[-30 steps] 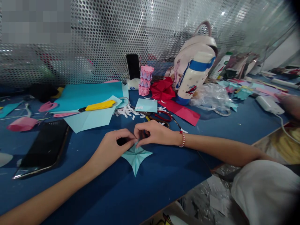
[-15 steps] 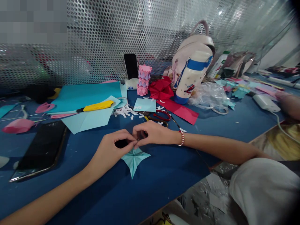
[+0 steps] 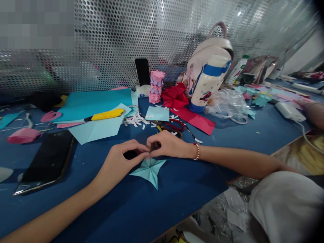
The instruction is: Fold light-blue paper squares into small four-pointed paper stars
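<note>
A light teal folded paper star with pointed tips and creases lies low over the blue table, its far edge pinched between my two hands. My left hand grips that edge with thumb and index finger. Close against it, the fingertips of my right hand, with a beaded bracelet at the wrist, are pressed together on the same spot. My fingers cover the star's far point. Just beyond my right hand are scissors with red handles and a light blue paper square.
A yellow cutter knife rests on blue paper sheets, with a phone at the left. White paper scraps, a pink paper column, a red paper piece and a bottle stand behind. Another person's arm shows at right.
The paper star has turned, its near tip swinging to the right. Both hands stay pinched together at its far edge, and the view has shifted slightly.
</note>
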Tool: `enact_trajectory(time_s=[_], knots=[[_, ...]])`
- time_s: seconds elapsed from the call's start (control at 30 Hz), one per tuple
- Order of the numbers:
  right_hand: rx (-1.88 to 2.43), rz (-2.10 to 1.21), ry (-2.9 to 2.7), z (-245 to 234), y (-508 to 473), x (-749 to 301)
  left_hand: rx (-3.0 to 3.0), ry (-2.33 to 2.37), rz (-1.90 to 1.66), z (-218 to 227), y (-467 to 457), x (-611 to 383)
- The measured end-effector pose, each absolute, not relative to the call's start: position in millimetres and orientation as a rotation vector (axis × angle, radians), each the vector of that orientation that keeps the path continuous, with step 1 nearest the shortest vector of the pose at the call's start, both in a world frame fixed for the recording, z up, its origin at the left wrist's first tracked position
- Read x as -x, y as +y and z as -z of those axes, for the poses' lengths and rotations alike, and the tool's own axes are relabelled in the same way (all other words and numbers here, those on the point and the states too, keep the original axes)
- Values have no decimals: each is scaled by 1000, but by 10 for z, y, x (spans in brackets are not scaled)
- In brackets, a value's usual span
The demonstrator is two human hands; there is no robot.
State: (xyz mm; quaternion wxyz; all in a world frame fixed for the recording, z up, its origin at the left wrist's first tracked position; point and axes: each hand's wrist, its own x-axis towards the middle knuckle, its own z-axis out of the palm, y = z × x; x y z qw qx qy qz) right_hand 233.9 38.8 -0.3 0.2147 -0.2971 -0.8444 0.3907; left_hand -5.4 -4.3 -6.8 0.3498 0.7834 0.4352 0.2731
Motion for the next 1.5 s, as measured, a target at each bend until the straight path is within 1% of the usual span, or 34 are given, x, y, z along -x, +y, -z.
enact_trajectory(time_s=[0.43, 1.0, 1.5], knots=[[902, -997, -2369, -16, 334, -2293, -2138, 1130, -780, -10, -79, -22], [924, -970, -2372, 35, 328, -2312, -2078, 1168, -615, 62, 17, 135], [920, -911, -2409, 32, 348, -2292, -2051, 1208, -477, 3, 43, 124]])
